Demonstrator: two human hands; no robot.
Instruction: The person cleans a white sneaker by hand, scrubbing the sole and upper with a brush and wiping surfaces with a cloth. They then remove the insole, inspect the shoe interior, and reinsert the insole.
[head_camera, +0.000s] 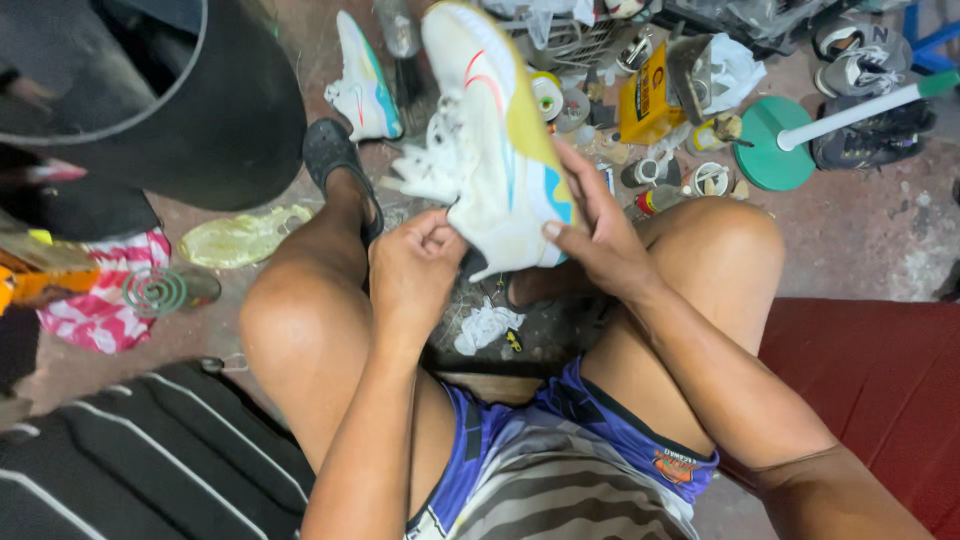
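White sneaker (495, 140), yellow sole edge, blue and red accents, held upright above the knees. Left hand (410, 265) curled shut on its heel; right hand (595, 235) clasps its side, fingers spread. Yellow canister (645, 105) with dark label on floor beyond; matching sneaker (362, 85) nearby.

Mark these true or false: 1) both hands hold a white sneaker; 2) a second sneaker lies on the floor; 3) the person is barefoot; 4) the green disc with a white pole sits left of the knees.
1) True: the left hand and right hand both have a grip on the white sneaker.
2) True: a second sneaker lies on the floor.
3) False: a dark sandal is on one foot.
4) False: the green disc sits to the right.
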